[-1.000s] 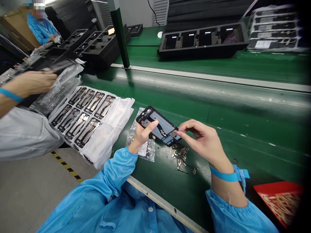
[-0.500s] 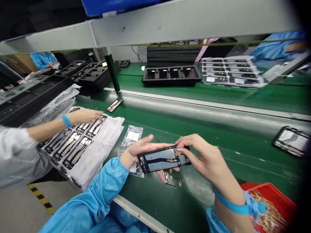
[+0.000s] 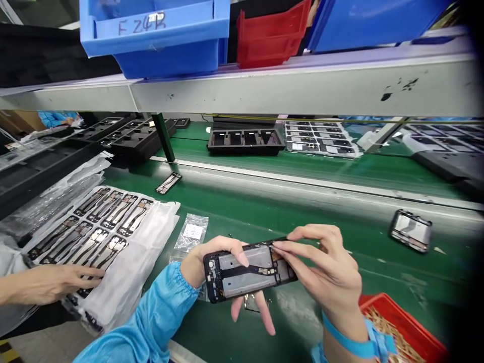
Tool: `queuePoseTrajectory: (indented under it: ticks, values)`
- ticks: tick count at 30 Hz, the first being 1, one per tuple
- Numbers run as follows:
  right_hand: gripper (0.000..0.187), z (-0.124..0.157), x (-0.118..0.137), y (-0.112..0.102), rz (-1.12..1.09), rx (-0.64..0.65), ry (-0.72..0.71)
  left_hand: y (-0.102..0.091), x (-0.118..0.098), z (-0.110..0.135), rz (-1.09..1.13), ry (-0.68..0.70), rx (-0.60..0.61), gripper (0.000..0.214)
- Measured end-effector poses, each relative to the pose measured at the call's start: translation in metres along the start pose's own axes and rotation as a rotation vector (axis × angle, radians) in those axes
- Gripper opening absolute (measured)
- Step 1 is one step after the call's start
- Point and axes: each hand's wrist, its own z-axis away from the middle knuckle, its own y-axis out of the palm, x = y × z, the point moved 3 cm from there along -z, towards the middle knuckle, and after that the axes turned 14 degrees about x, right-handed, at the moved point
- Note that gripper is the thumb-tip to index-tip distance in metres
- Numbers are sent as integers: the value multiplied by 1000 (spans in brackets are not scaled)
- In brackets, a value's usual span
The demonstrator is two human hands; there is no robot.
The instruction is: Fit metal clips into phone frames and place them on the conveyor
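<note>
The green tabletop [image 3: 302, 201] stretches beyond the fingers. Left of them lies a tray of flex parts [image 3: 94, 222], with a co-worker's hand [image 3: 56, 285] resting on it. A red bin [image 3: 419, 327] sits just right. The phone mid-frame [image 3: 249, 269] is held above the tabletop: the left hand [image 3: 198, 262] grasps its left end and the right hand [image 3: 333, 282] pinches its right end.

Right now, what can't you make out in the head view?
All head view.
Spot on the phone frame under the right hand: covered by its fingers.
Loose parts beneath the frame: hidden by it and the left hand.
Red bin: cut by the bottom edge.
Bag label: too small.
</note>
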Motion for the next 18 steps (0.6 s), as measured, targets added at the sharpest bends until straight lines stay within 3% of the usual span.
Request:
queuePoseTrajectory:
  ticks: [3,10,18]
  values:
    - [21,-1,3,6,-2,5,43,4,-3,-1,0,-95,46,62]
    - [13,-2,4,17,-44,135,148,-1,-9,3,23,-82,5,56]
    - [12,-2,-1,15,-16,153,143,0,-14,-3,-29,-124,-58,53]
